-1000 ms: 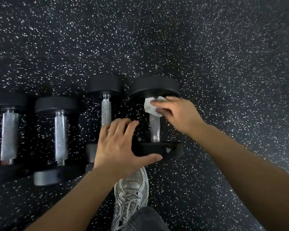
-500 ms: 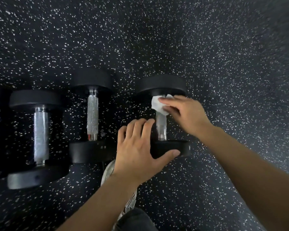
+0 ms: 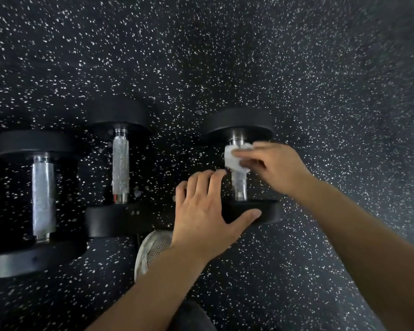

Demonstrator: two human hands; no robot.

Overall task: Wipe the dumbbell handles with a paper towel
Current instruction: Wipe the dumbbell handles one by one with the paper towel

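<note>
Three black dumbbells with knurled metal handles lie side by side on the speckled floor. My right hand (image 3: 276,167) presses a crumpled white paper towel (image 3: 234,158) around the upper part of the handle (image 3: 240,187) of the rightmost dumbbell (image 3: 240,123). My left hand (image 3: 207,211) grips the near weight head (image 3: 270,211) of that same dumbbell, fingers over its top and thumb along its front. The middle dumbbell (image 3: 120,163) and the left dumbbell (image 3: 43,197) lie untouched.
Black rubber floor (image 3: 249,56) with white flecks spreads all around. A grey mesh sneaker (image 3: 152,249) stands just below the middle dumbbell, under my left forearm. A dark trouser leg (image 3: 191,316) shows at the bottom edge.
The view has shifted right, so the dumbbells sit further left. My right hand slid the paper towel a little down the handle, baring the metal collar above. My left hand keeps its hold.
</note>
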